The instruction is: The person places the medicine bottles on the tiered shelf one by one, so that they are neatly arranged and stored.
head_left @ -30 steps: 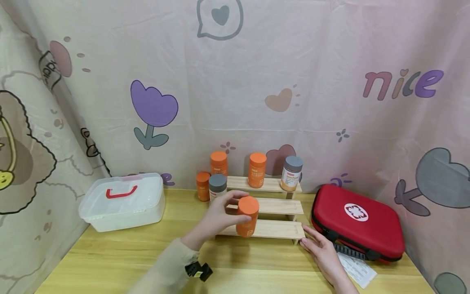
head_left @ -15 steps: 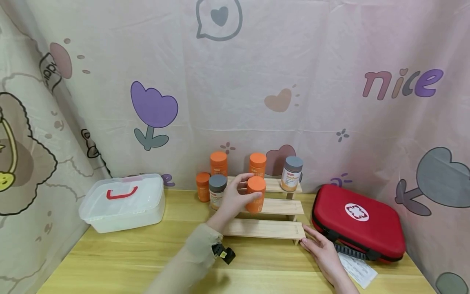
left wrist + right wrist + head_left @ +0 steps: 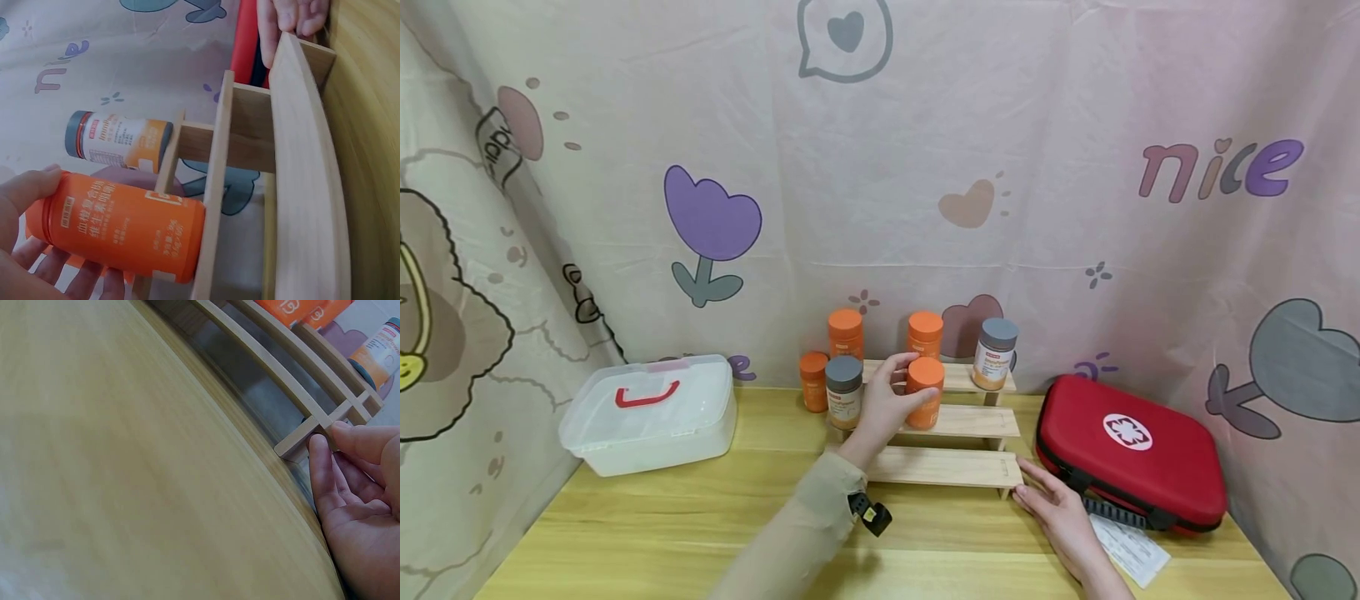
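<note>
My left hand grips an orange supplement bottle by its lid end, thumb on one side and fingers on the other. The bottle is upright, its base right at the middle step of a three-step wooden rack. At the right end of the lowest step, my right hand pinches the rack's corner between thumb and fingers. Behind the held bottle, another orange bottle stands on the top step, left of a grey-lidded bottle. A second grey-lidded bottle sits on the middle step's left end.
More orange bottles stand at the rack's left: one taller, one smaller. A translucent box with a red handle lies to the left. On the right are a red first-aid case and a printed paper packet. A patterned curtain hangs behind.
My left hand has carried the orange bottle up and back from over the lowest step to the middle step, settling slightly lower at the end. The right hand has stayed at the rack's corner.
</note>
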A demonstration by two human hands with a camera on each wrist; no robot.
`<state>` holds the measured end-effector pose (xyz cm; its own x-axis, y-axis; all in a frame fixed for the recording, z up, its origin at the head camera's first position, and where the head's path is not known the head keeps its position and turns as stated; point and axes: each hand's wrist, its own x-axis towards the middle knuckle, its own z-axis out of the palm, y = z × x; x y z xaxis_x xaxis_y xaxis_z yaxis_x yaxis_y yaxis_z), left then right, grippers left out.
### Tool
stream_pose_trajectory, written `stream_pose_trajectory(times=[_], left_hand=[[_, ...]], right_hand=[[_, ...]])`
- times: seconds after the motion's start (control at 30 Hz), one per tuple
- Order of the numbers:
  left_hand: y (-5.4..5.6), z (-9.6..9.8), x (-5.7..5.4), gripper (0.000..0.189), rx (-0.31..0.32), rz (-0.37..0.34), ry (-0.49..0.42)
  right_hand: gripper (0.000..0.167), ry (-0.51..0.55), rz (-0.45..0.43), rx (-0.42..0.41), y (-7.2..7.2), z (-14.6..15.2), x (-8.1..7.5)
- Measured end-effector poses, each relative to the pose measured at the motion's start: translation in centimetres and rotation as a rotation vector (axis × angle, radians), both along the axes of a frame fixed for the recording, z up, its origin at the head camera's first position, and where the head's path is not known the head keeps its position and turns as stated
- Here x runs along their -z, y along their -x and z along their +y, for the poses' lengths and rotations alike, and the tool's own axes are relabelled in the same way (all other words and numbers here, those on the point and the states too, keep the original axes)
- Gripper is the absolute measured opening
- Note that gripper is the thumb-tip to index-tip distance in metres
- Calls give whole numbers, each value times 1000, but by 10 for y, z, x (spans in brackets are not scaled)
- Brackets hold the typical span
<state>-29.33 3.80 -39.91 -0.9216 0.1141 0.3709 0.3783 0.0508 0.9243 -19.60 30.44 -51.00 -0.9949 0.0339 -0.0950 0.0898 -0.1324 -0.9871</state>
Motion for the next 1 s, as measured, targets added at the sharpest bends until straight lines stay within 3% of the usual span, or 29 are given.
stream_pose_trajectory(times=[0.23,0.4,0.43,0.5,0.63,0.8,1.0], left_hand=[[-1,-3,2,57,32,-3,1],[-19,-5,-20,54,39,-7,61],[-19,-5,-20,54,34,-8,73],[-17,-5,-17,55,21,6,93],[-5,-7,1,64,-2,70,104],[-25,-25,-13,64,7,158,65],[-45,-68,-33,55,-13,267,-53]], right_hand=[[59,-8,13,6,0,0,0],[59,-14,15,9,0,0,1],[59,-13,14,8,0,0,1],[59,-13,13,7,0,0,1],[59,-8,7,9,0,0,2],[60,2,-12,3,1,-1,1],[59,0,-9,9,1,0,1]])
